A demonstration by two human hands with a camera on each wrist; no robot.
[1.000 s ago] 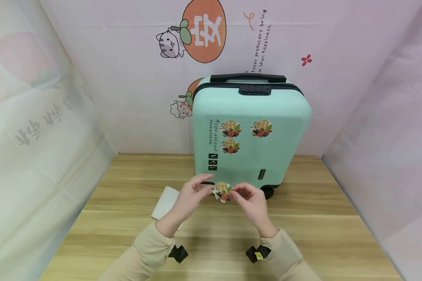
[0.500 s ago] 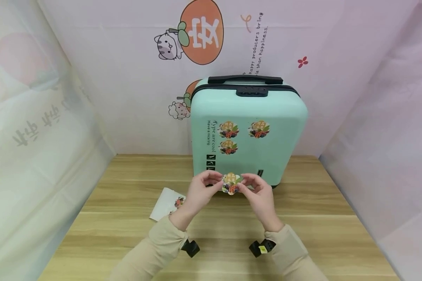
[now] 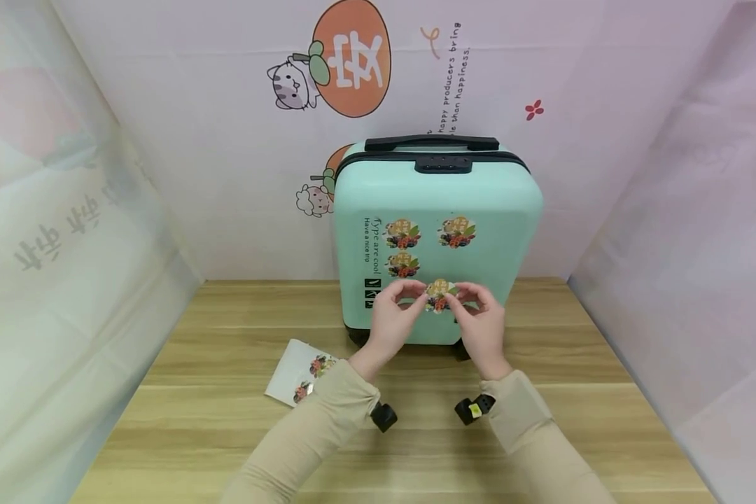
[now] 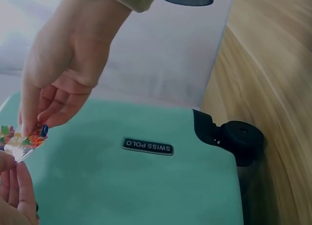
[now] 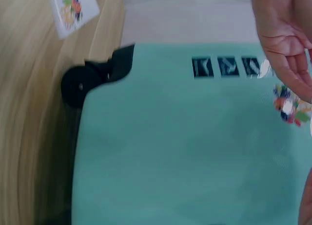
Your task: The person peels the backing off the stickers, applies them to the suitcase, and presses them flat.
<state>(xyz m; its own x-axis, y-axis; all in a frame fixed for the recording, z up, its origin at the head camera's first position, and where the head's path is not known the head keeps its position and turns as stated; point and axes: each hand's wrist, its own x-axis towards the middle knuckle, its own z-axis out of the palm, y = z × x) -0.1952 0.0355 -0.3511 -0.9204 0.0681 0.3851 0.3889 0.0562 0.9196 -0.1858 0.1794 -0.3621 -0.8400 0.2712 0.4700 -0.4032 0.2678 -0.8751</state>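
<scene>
A round fruit-print sticker point(image 3: 439, 297) is stretched between both hands, in front of the lower middle of a mint-green suitcase point(image 3: 479, 269). My left hand point(image 3: 392, 318) pinches its left edge between thumb and fingers. On the opposite edge, my right hand point(image 3: 484, 323) pinches it likewise. In the left wrist view the sticker point(image 4: 24, 141) shows at the left, with the suitcase front behind it. Three matching stickers are on the suitcase: an upper left sticker point(image 3: 402, 234), one right under it point(image 3: 403, 264), and an upper right sticker point(image 3: 457, 232).
A white sticker sheet point(image 3: 285, 381) with fruit prints lies on the wooden table point(image 3: 214, 350), partly under the left sleeve. The suitcase stands upright on black wheels point(image 4: 241, 140), against a printed cloth backdrop point(image 3: 239, 140). Pale cloth walls hang on both sides.
Both hands have moved up and right with the sticker, from near the suitcase's lower edge to its lower middle. More of the sticker sheet shows now beside the left sleeve.
</scene>
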